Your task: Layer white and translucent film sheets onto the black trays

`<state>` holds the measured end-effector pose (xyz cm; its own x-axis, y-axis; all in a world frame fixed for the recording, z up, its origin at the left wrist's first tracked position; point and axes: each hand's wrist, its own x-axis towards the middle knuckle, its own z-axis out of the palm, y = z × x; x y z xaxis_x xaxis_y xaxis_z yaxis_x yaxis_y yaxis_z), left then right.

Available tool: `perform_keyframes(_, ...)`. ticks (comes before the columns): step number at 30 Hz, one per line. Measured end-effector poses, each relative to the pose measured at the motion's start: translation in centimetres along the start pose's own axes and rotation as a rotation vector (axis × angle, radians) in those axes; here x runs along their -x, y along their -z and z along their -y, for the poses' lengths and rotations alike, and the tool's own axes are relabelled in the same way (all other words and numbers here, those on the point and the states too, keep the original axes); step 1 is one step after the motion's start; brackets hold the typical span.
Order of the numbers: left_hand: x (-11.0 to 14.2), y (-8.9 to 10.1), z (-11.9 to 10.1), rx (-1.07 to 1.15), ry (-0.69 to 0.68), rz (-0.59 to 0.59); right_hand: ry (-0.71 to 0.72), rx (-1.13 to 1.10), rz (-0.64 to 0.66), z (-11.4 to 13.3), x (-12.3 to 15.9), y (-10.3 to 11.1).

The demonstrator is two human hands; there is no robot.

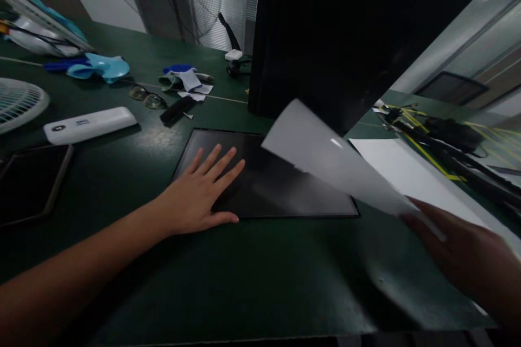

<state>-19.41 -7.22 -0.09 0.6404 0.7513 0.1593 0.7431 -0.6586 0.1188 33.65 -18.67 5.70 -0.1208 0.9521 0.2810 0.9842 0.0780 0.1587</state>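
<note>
My left hand (199, 190) lies flat, fingers spread, on the left part of a thin black panel (280, 184) that rests on the dark green table (228, 282). My right hand (459, 252) is at the lower right and pinches the near corner of a translucent white sheet (325, 154). The sheet is lifted off the table and slants up and left over the panel's right side. It looks blurred.
A big black upright block (325, 27) stands behind the panel. White paper (407, 173) lies to the right, with black and yellow cables (439, 141) beyond. To the left are a white oblong device (89, 124), glasses (147, 96), a small fan (16, 100) and a dark tablet (28, 181).
</note>
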Motion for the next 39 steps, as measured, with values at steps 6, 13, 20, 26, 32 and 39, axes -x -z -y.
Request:
perform_keyframes(6, 0.6, 4.2, 2.6, 0.053, 0.124, -0.397, 0.493, -0.082, 0.088, 11.9, -6.8, -1.7)
perform_keyframes(13, 0.9, 1.9, 7.1, -0.036, 0.291, 0.166, 0.583, -0.072, 0.165, 17.5, -9.2, -5.0)
perform_keyframes(20, 0.7, -0.2, 8.3, 0.051, 0.313, 0.164, 0.571, -0.180, 0.100, 15.9, -9.1, -6.2)
perform_keyframes(26, 0.2, 0.5, 6.9, 0.063, 0.303, 0.099, 0.084, -0.139, 0.017, 6.8, -12.5, -6.5)
perform_keyframes(32, 0.2, -0.4, 7.2, 0.079, 0.436, 0.049, -0.559, -0.034, 0.124, -4.6, -13.5, -11.3)
perform_keyframes(39, 0.0, -1.1, 7.7, 0.052, 0.427, 0.115, -0.568, -0.002, 0.343, -5.3, -13.0, -12.2)
